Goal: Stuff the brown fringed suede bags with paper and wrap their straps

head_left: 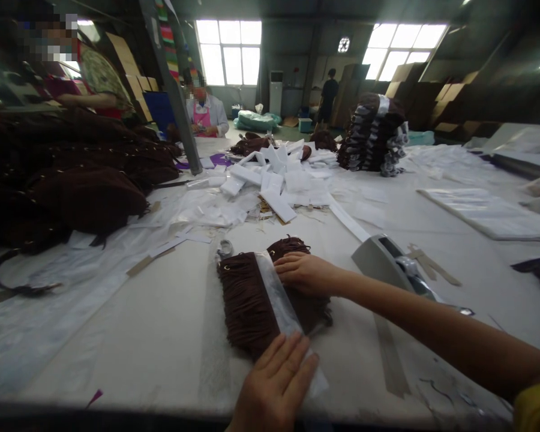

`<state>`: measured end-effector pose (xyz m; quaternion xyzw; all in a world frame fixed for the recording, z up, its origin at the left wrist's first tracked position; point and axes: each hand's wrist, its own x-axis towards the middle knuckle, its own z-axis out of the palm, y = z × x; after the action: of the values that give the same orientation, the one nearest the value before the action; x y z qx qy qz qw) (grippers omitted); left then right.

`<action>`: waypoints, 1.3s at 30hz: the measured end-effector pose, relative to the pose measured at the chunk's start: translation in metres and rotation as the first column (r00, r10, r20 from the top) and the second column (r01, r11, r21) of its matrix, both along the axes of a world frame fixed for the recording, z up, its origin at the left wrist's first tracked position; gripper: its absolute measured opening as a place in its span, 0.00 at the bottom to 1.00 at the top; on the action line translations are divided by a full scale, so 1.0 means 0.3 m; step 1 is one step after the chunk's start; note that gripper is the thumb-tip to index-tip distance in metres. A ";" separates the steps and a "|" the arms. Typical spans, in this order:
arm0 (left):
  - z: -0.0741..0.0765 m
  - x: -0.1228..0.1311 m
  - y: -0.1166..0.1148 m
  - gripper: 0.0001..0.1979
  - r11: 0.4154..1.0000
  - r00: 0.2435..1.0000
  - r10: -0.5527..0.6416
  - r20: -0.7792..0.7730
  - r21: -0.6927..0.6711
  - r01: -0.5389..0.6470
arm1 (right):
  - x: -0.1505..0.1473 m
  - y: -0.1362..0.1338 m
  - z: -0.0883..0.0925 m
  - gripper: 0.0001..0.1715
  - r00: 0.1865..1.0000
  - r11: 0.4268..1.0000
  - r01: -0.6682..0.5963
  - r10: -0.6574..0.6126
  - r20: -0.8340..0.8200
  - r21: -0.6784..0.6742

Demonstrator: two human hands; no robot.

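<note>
Head view: the bag [248,297] lies on the surface [157,336], under my right grip [309,273], laid flat; my left grip [275,384], also flat, rests on the near end of the strip [273,291].

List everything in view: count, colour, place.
Fringed fabric bundle: one, dark brown, front centre
Long plastic strip: one, whitish, across the bundle
Boxy tape dispenser: one, grey, right of bundle
Flat rectangular pieces: many, white, heaped mid-table
Piled fabric goods: several, dark brown, left
Tall banded stack: one, brown-silver, back right
Flat plastic sheets: uncounted, whitish, right
Flat table: one, white, underneath
Paned windows: several, white, background
Co-workers: three, mixed clothing, beyond table
Left hand: one, bare, on strip
Right hand: one, bare, on bundle
</note>
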<state>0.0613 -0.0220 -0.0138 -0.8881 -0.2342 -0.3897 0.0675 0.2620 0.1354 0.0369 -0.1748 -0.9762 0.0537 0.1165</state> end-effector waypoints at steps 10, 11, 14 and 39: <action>-0.070 0.045 -0.047 0.22 0.981 0.983 0.174 0.050 -0.096 -0.169 | 0.098 -0.163 0.009 0.18 0.980 0.994 0.095 -0.102 -0.172 -0.049; -0.070 0.046 -0.050 0.22 0.980 0.983 0.176 0.043 -0.100 -0.171 | 0.116 -0.198 0.006 0.17 0.975 0.993 0.115 -0.118 -0.190 -0.025; -0.068 0.055 -0.059 0.22 0.977 0.983 0.185 0.009 -0.112 -0.182 | 0.162 -0.306 -0.022 0.16 0.974 0.983 0.174 -0.163 -0.155 0.055; -0.061 -0.037 -0.019 0.27 0.973 0.972 0.180 -0.154 -0.114 -0.198 | 0.014 -0.747 -0.239 0.32 0.976 0.986 0.169 -0.167 -0.137 -0.001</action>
<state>0.0501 -0.0279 -0.0323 -0.8898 -0.3371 -0.3010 0.0635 0.2662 -0.0888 -0.0350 -0.2518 -0.9480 0.0501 0.1880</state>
